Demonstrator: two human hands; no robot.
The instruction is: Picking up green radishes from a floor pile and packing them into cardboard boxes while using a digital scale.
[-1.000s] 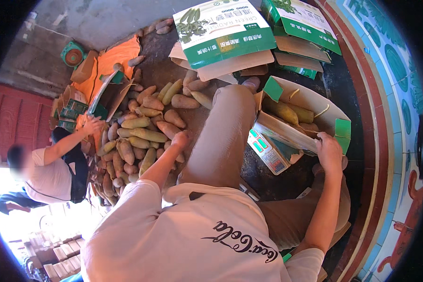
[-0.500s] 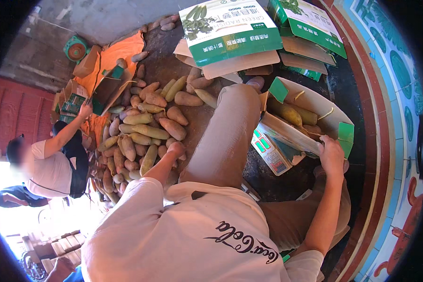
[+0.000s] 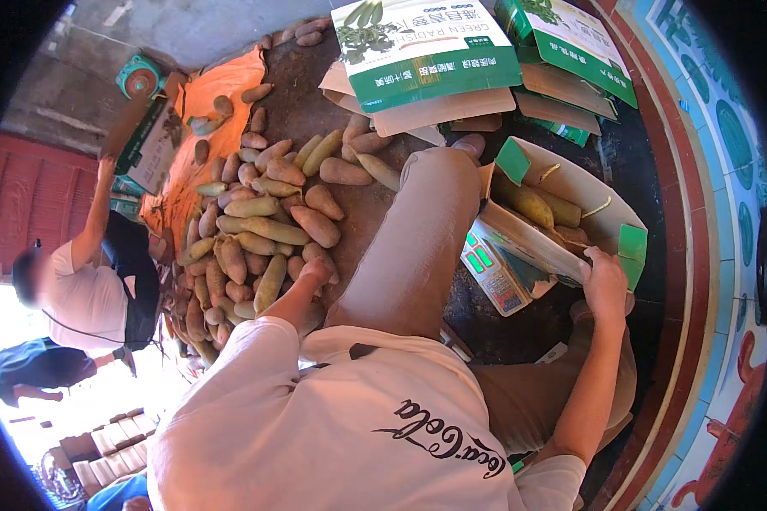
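My left hand (image 3: pixel 319 271) is down at the right side of a pile of green and reddish-brown radishes (image 3: pixel 313 225). Its fingers curl round a radish (image 3: pixel 317 253), partly hidden by the hand. On the right, my right hand (image 3: pixel 604 283) grips the near edge of an open cardboard carton (image 3: pixel 528 240) with green corner flaps. Several green radishes (image 3: pixel 527 204) lie inside it. Under the carton sits a scale (image 3: pixel 496 277) with lit green displays and a keypad.
White-and-green cartons (image 3: pixel 430 72) stand ahead, with more cartons (image 3: pixel 567 51) to their right. An orange sheet (image 3: pixel 209 106) lies beyond the pile. On the left a co-worker (image 3: pixel 89 281) holds up a carton (image 3: pixel 149 145). A tiled wall (image 3: pixel 724 230) curves along the right.
The co-worker has raised and turned the carton, moving it left, and radishes now show on the orange sheet where it was. My two hands stay almost in place.
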